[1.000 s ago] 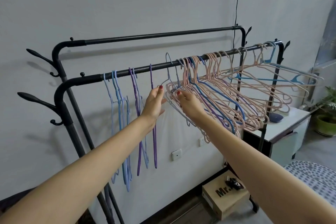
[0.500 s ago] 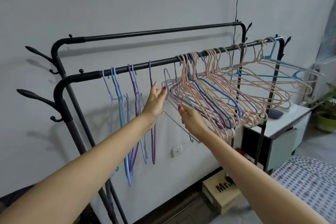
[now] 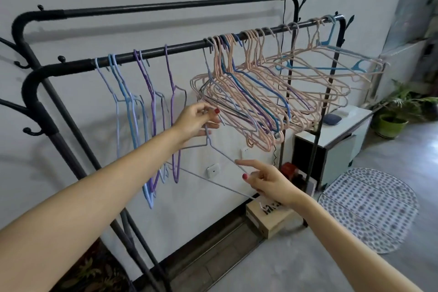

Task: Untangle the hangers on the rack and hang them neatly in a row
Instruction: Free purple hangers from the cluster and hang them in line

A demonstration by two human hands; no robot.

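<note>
The task looks to be in its early part. To the left of the left hand (image 3: 198,118), a few blue and purple sorted hangers (image 3: 142,111) hang straight and apart on the front rail (image 3: 184,46) of the rack. Above and to the right of that hand, the tangled bunch (image 3: 267,92) of mostly pink hangers remains knotted together on the rail, so most of the work is left. The left hand pinches the neck of a pale loose hanger (image 3: 220,152) that is off the rail; the right hand (image 3: 267,181), below and to its right, grips that hanger's far end, forefinger extended.
</note>
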